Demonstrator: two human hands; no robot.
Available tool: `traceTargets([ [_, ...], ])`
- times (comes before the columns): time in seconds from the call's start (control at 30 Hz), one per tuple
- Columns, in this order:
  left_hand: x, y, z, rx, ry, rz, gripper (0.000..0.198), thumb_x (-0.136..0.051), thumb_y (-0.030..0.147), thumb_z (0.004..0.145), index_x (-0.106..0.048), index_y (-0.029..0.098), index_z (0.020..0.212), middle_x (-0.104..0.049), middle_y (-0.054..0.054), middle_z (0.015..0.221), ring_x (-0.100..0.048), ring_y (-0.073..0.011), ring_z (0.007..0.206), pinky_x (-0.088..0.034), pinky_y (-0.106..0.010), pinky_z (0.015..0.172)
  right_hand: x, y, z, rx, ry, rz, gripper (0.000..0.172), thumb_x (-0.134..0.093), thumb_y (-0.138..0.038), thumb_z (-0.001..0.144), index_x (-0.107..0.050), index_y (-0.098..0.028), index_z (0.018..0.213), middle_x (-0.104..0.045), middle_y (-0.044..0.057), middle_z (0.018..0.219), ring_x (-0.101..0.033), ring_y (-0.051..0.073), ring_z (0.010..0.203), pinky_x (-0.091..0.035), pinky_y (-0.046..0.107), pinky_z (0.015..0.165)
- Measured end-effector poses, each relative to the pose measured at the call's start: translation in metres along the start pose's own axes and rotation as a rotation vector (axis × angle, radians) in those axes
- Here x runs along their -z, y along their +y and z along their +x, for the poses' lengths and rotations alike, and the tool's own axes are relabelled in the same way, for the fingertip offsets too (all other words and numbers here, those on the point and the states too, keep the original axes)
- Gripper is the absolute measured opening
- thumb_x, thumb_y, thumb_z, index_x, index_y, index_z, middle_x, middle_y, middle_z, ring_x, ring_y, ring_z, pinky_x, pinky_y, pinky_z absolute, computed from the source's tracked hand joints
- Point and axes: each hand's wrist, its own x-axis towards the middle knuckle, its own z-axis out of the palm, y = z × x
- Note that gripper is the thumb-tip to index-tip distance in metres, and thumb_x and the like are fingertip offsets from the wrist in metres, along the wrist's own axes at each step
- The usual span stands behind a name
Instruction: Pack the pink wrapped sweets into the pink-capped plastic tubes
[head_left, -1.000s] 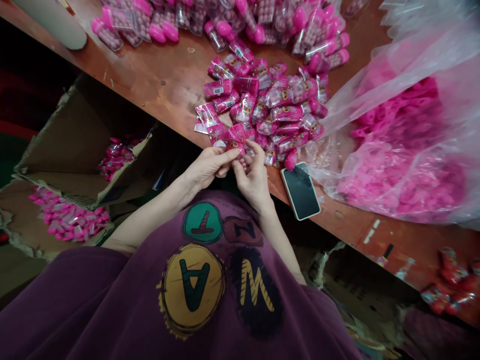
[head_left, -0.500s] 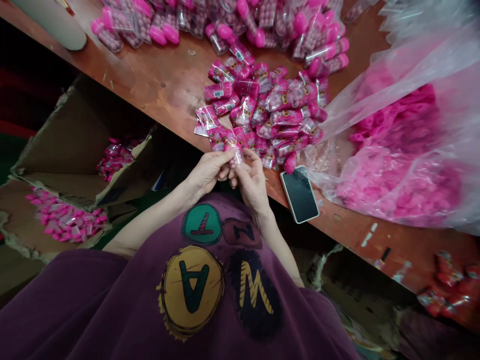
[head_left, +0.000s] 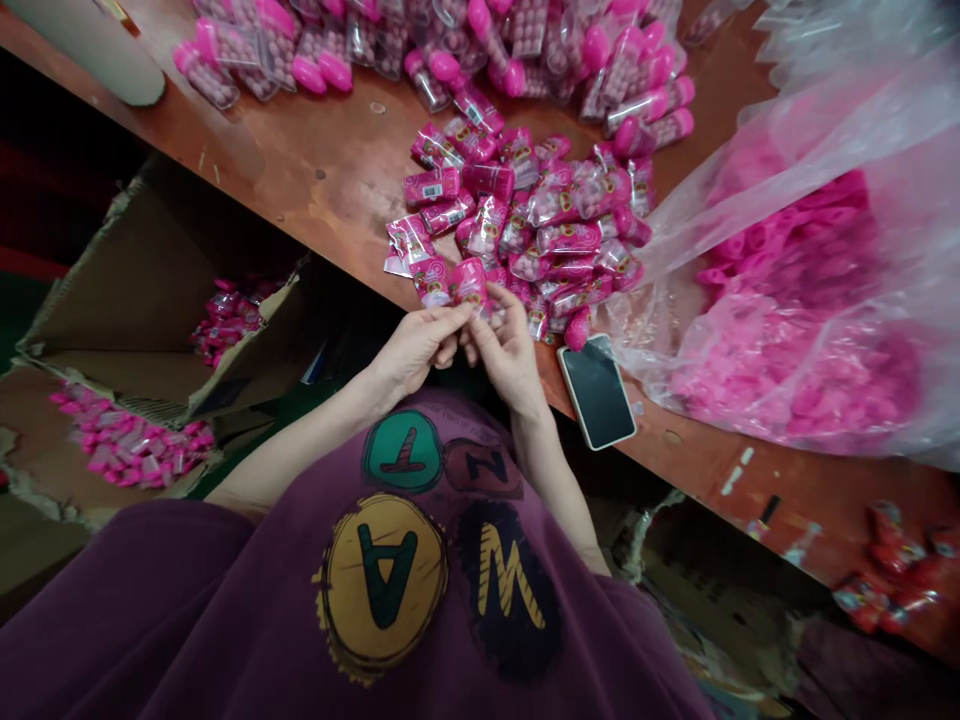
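Note:
At the table's front edge, both hands are closed around the lower end of a pink printed candy packet (head_left: 469, 282). My left hand (head_left: 417, 346) pinches it from the left, thumb on top. From the right, my right hand (head_left: 508, 348) grips it with thumb and bent fingers. The fingers hide the packet's lower end. Just beyond lies a pile of similar shiny pink packets (head_left: 570, 238), some showing pale pink candy balls. Farther back are clear tubes of pink candy balls (head_left: 529, 32) with bright pink caps.
A phone (head_left: 598, 392) lies at the table edge, right of my hands. Beside it, a large clear plastic bag (head_left: 795, 370) holds pink pieces. Below the table on the left, a torn cardboard box (head_left: 97, 340) contains pink packets. Red packets (head_left: 889, 580) lie far right.
Between my hands, the packet now shows its pink printed face, where clear film and candy balls showed before. My thumbs have come closer together. The whole view has shifted slightly.

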Motion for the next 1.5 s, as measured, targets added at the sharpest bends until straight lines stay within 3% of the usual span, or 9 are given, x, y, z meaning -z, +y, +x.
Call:
traceTargets([
  [0.13, 0.017, 0.017, -0.002, -0.094, 0.242, 0.061, 0.044, -0.074, 0.058, 0.087, -0.069, 0.015, 0.085, -0.069, -0.003, 0.067, -0.038, -0.0025, 0.038, -0.027, -0.021, 0.039, 0.026, -0.046, 0.031, 0.201, 0.186, -0.306, 0.058, -0.057, -0.056, 0.100, -0.034, -0.035, 0.148, -0.062, -0.004, 0.078, -0.056, 0.012, 0.057, -0.045, 0.028, 0.056],
  [0.27, 0.038, 0.016, -0.003, -0.086, 0.365, 0.116, 0.043, -0.076, 0.053, 0.086, -0.065, 0.013, 0.073, -0.064, -0.002, 0.059, -0.037, -0.0021, 0.036, -0.024, -0.020, 0.037, 0.040, -0.075, 0.047, 0.388, 0.403, -0.782, 0.072, -0.053, -0.041, 0.103, -0.024, -0.010, 0.161, -0.055, -0.003, 0.070, -0.048, 0.015, 0.056, -0.046, 0.034, 0.067],
  [0.4, 0.050, -0.001, -0.001, 0.030, 0.421, 0.105, 0.044, -0.075, 0.051, 0.086, -0.061, 0.014, 0.067, -0.059, 0.000, 0.050, -0.035, -0.0029, 0.032, -0.020, -0.020, 0.036, 0.011, -0.048, 0.029, 0.325, 0.144, -1.079, 0.043, -0.041, -0.039, 0.107, -0.061, -0.017, 0.138, -0.067, 0.008, 0.093, -0.065, 0.021, 0.084, -0.054, 0.038, 0.085],
  [0.53, 0.049, -0.007, 0.001, 0.027, 0.404, 0.133, 0.047, -0.075, 0.054, 0.085, -0.060, 0.014, 0.065, -0.056, 0.001, 0.047, -0.037, -0.0034, 0.031, -0.020, -0.020, 0.035, -0.017, -0.013, 0.011, 0.137, 0.011, -1.265, 0.041, -0.041, -0.038, 0.107, -0.065, -0.019, 0.134, -0.065, 0.016, 0.117, -0.068, 0.028, 0.102, -0.054, 0.036, 0.082],
  [0.67, 0.037, -0.003, 0.004, -0.038, 0.302, 0.169, 0.046, -0.075, 0.055, 0.086, -0.064, 0.013, 0.071, -0.059, 0.000, 0.050, -0.038, -0.0028, 0.031, -0.020, -0.019, 0.035, -0.009, -0.006, 0.021, 0.097, 0.241, -1.286, 0.045, -0.044, -0.046, 0.106, -0.062, -0.013, 0.131, -0.059, 0.021, 0.125, -0.066, 0.033, 0.108, -0.054, 0.039, 0.083],
  [0.83, 0.021, 0.001, 0.011, -0.061, 0.209, 0.145, 0.036, -0.071, 0.048, 0.091, -0.064, 0.013, 0.082, -0.063, -0.001, 0.052, -0.038, -0.0039, 0.029, -0.018, -0.020, 0.033, 0.003, -0.011, 0.035, 0.111, 0.210, -1.287, 0.041, -0.043, -0.050, 0.105, -0.062, -0.014, 0.109, -0.060, 0.022, 0.125, -0.066, 0.031, 0.101, -0.054, 0.038, 0.077],
  [1.0, 0.029, 0.000, 0.010, -0.186, 0.285, 0.236, 0.023, -0.071, 0.035, 0.090, -0.067, 0.013, 0.096, -0.064, 0.003, 0.053, -0.038, -0.0038, 0.030, -0.020, -0.019, 0.034, -0.009, -0.013, 0.032, 0.079, 0.244, -1.312, 0.040, -0.045, -0.041, 0.105, -0.060, -0.013, 0.129, -0.058, 0.022, 0.129, -0.066, 0.033, 0.105, -0.055, 0.043, 0.082],
  [1.2, 0.050, -0.002, 0.004, -0.203, 0.472, 0.192, 0.031, -0.068, 0.045, 0.091, -0.063, 0.016, 0.081, -0.056, 0.006, 0.048, -0.035, -0.0033, 0.031, -0.019, -0.019, 0.035, -0.038, 0.011, 0.024, 0.227, -0.056, -1.333, 0.053, -0.056, -0.045, 0.100, -0.055, -0.015, 0.144, -0.058, 0.024, 0.136, -0.059, 0.035, 0.113, -0.058, 0.047, 0.087],
  [1.5, 0.058, -0.018, 0.001, -0.060, 0.349, 0.196, 0.029, -0.074, 0.034, 0.087, -0.068, 0.012, 0.068, -0.064, -0.001, 0.061, -0.042, -0.0027, 0.036, -0.025, -0.019, 0.037, -0.024, 0.018, -0.005, 0.206, -0.155, -1.229, 0.043, -0.045, -0.029, 0.104, -0.058, -0.020, 0.144, -0.059, 0.017, 0.132, -0.060, 0.028, 0.116, -0.056, 0.043, 0.093],
])
